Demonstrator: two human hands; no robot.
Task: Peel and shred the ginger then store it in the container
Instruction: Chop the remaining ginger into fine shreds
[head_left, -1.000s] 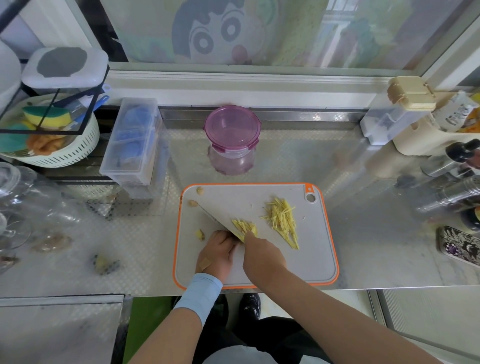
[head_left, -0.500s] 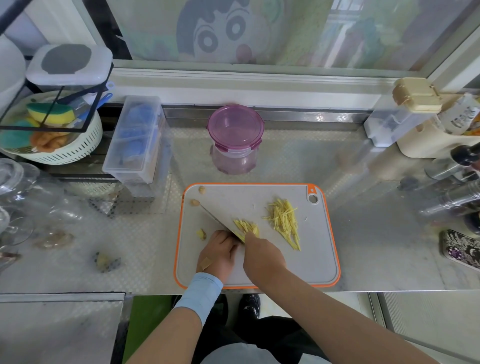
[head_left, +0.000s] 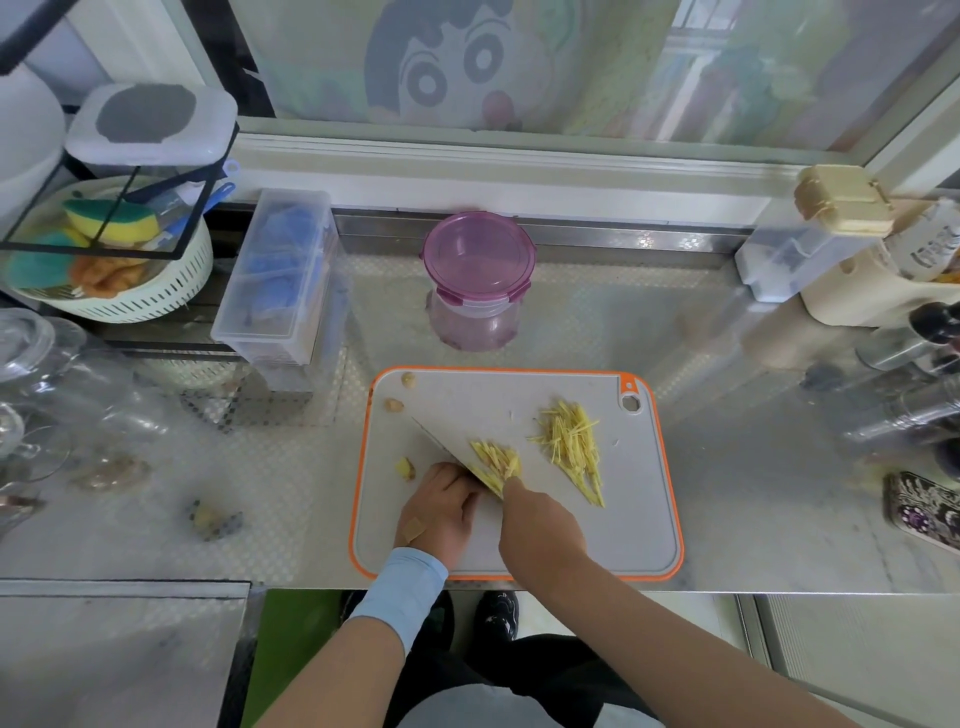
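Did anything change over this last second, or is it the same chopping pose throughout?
Nothing clearly moved. The right hand still grips the knife, its blade down on the board beside the left hand. The cut ginger by the blade, the shred pile and the closed container stay put. Only the view shifts slightly.

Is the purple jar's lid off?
No, the purple lid sits closed on top of the jar behind the cutting board.
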